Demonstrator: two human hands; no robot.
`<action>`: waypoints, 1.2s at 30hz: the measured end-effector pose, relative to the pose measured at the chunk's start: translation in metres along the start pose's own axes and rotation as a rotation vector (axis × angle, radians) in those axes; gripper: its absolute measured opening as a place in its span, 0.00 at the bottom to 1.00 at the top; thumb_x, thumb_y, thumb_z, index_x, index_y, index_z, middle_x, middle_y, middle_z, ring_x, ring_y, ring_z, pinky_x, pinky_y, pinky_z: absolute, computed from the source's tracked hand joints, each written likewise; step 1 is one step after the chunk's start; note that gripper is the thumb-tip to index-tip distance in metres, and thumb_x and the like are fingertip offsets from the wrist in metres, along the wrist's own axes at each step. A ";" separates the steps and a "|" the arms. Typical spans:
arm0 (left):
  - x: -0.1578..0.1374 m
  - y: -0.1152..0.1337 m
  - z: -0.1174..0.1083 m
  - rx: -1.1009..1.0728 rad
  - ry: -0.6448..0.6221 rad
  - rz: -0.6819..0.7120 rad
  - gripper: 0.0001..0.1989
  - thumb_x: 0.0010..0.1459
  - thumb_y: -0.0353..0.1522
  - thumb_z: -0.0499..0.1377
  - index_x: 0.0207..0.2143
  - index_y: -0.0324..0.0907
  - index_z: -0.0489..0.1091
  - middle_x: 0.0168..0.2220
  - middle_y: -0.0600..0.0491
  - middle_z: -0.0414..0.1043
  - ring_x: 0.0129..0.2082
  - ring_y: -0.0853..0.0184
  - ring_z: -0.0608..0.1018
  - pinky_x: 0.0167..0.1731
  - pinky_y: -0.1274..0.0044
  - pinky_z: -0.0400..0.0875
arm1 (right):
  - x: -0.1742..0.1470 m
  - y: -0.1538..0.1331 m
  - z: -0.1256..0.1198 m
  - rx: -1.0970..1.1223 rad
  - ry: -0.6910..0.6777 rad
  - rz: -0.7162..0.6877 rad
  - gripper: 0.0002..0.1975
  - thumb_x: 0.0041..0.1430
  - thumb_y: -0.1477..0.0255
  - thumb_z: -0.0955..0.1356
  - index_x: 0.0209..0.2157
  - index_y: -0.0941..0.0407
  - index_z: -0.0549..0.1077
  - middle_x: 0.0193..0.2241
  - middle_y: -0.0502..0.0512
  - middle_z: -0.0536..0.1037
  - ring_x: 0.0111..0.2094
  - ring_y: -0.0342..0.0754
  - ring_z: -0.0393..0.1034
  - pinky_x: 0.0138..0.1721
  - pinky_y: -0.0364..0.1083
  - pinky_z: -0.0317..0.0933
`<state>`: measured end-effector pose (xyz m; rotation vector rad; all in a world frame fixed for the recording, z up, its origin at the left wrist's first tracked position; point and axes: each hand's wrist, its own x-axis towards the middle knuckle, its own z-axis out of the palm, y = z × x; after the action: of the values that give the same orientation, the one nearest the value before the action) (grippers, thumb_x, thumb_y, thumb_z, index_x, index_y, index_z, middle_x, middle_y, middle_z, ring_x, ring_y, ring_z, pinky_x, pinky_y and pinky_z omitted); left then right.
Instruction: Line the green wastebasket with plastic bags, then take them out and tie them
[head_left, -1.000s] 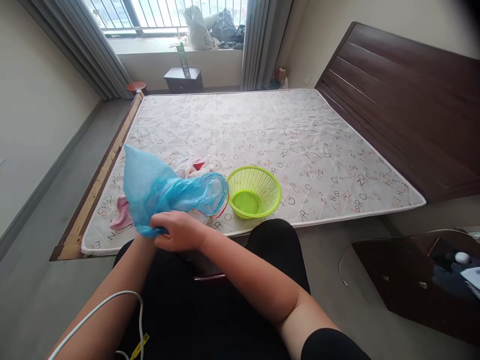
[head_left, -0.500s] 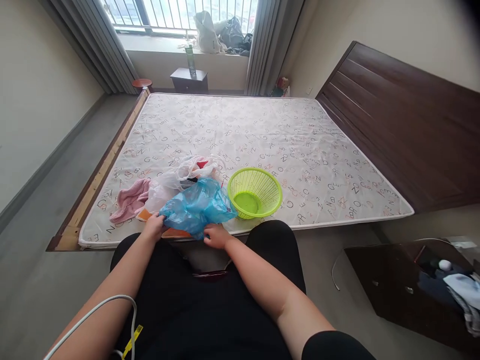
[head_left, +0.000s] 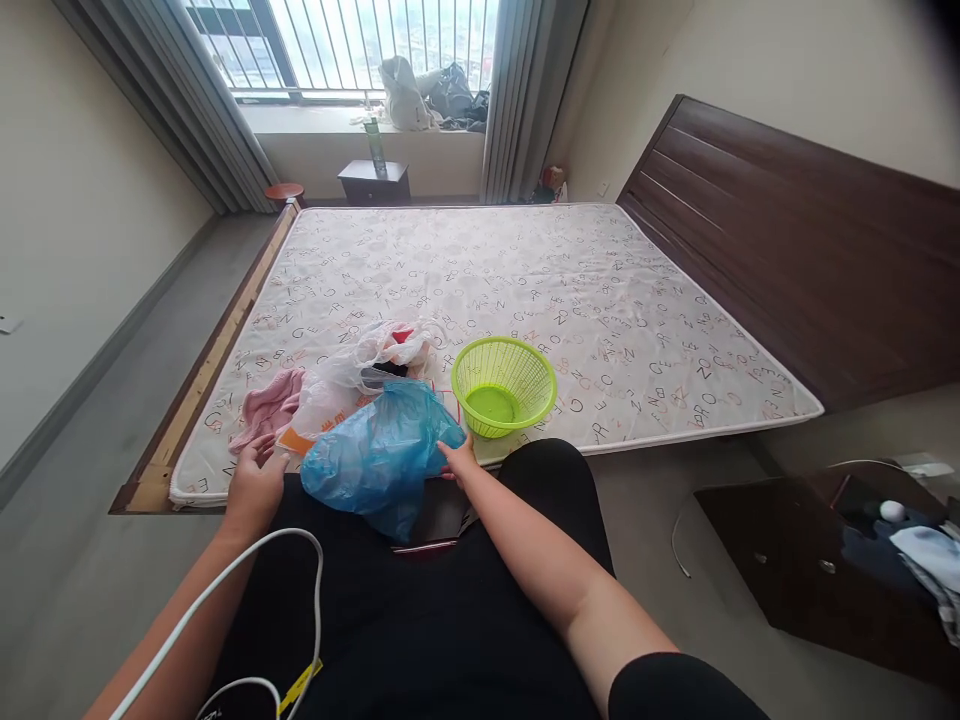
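A thin blue plastic bag [head_left: 375,450] hangs over the near edge of the mattress, above my lap. My right hand [head_left: 459,458] grips the bag at its right side. Apart from the bag, my left hand [head_left: 259,475] is held with its fingers spread and nothing in them, just below a pink knitted cloth [head_left: 271,405]. White plastic bags [head_left: 330,395] with orange print lie behind the blue one, and a red and a dark item show among them. To the right of the bags stands a lime-green plastic basket [head_left: 504,385], upright; I see only its green bottom inside.
The letter-printed mattress [head_left: 465,270] spans the bed, with a dark wooden headboard [head_left: 787,240] at right and a wooden frame rail [head_left: 217,350] at left. A dark low cabinet [head_left: 810,580] with items on it stands at lower right. A white cable [head_left: 247,545] loops over my left arm.
My left hand has let go of the blue bag and moved left. My right hand has shifted right and slightly up, still holding the bag, which now hangs lower and fuller.
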<state>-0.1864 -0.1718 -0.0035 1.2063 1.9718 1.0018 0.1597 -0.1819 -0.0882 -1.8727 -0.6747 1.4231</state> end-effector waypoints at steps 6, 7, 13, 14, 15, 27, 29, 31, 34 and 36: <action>-0.049 0.060 0.027 -0.127 -0.360 -0.039 0.31 0.51 0.50 0.69 0.50 0.40 0.73 0.48 0.41 0.79 0.50 0.51 0.82 0.50 0.64 0.78 | -0.013 -0.024 -0.004 -0.016 -0.010 -0.162 0.09 0.54 0.69 0.70 0.38 0.57 0.74 0.26 0.48 0.73 0.29 0.48 0.71 0.37 0.48 0.70; -0.056 0.066 0.031 -0.172 -0.475 -0.124 0.34 0.48 0.52 0.71 0.50 0.39 0.73 0.47 0.40 0.79 0.47 0.51 0.83 0.46 0.65 0.79 | -0.021 -0.025 -0.008 -0.025 -0.009 -0.236 0.09 0.54 0.70 0.70 0.38 0.57 0.75 0.29 0.50 0.75 0.32 0.49 0.73 0.41 0.48 0.71; -0.084 0.085 0.074 -0.422 -0.694 -0.442 0.44 0.49 0.54 0.73 0.63 0.47 0.65 0.56 0.40 0.75 0.45 0.53 0.84 0.37 0.66 0.81 | -0.123 -0.012 -0.031 -0.278 -0.331 -0.883 0.17 0.64 0.68 0.67 0.53 0.51 0.79 0.49 0.61 0.79 0.51 0.56 0.76 0.55 0.53 0.69; -0.086 0.087 0.083 -0.411 -0.672 -0.428 0.44 0.49 0.51 0.74 0.63 0.46 0.65 0.54 0.40 0.76 0.45 0.53 0.84 0.38 0.67 0.81 | -0.140 -0.011 -0.036 -0.337 -0.454 -0.941 0.19 0.64 0.68 0.68 0.55 0.49 0.78 0.50 0.60 0.80 0.51 0.57 0.76 0.54 0.53 0.69; -0.086 0.088 0.091 -0.380 -0.643 -0.400 0.43 0.48 0.48 0.75 0.63 0.44 0.66 0.52 0.40 0.77 0.45 0.53 0.83 0.38 0.68 0.80 | -0.153 -0.012 -0.042 -0.396 -0.574 -0.973 0.21 0.63 0.68 0.69 0.58 0.47 0.77 0.48 0.58 0.81 0.49 0.56 0.77 0.52 0.52 0.70; -0.144 0.166 0.065 -0.154 -0.882 -0.099 0.23 0.43 0.37 0.65 0.44 0.44 0.81 0.31 0.52 0.76 0.30 0.60 0.77 0.31 0.72 0.72 | -0.119 -0.087 -0.104 -0.516 0.007 -1.043 0.44 0.51 0.68 0.77 0.69 0.48 0.64 0.66 0.64 0.69 0.69 0.67 0.58 0.66 0.66 0.54; -0.156 0.186 0.055 -0.126 -0.938 0.000 0.23 0.43 0.37 0.68 0.45 0.46 0.81 0.38 0.49 0.79 0.38 0.55 0.79 0.38 0.69 0.75 | -0.101 -0.102 -0.099 -0.563 -0.137 -1.000 0.39 0.51 0.75 0.75 0.66 0.48 0.69 0.59 0.63 0.76 0.63 0.66 0.67 0.62 0.64 0.58; -0.158 0.199 0.048 -0.087 -0.911 0.134 0.27 0.41 0.35 0.73 0.48 0.49 0.81 0.47 0.48 0.80 0.49 0.50 0.79 0.49 0.66 0.76 | -0.085 -0.118 -0.101 -0.481 -0.229 -0.939 0.28 0.53 0.78 0.69 0.56 0.51 0.77 0.44 0.58 0.83 0.49 0.58 0.76 0.55 0.57 0.65; -0.134 0.202 0.041 0.079 -0.701 0.306 0.37 0.37 0.30 0.76 0.54 0.54 0.79 0.54 0.49 0.78 0.60 0.46 0.75 0.59 0.64 0.71 | -0.067 -0.146 -0.127 -0.157 -0.043 -0.861 0.16 0.53 0.77 0.65 0.41 0.55 0.80 0.34 0.53 0.81 0.38 0.51 0.74 0.44 0.49 0.66; -0.101 0.195 0.039 0.272 -0.501 0.387 0.38 0.40 0.28 0.73 0.57 0.55 0.78 0.55 0.49 0.78 0.61 0.43 0.74 0.62 0.60 0.69 | -0.063 -0.166 -0.154 0.057 0.136 -0.811 0.15 0.51 0.76 0.64 0.40 0.56 0.77 0.31 0.50 0.79 0.33 0.47 0.70 0.37 0.45 0.64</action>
<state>-0.0282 -0.1952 0.1515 1.8345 1.5374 0.5290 0.2914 -0.1554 0.1050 -1.3738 -1.1369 0.7682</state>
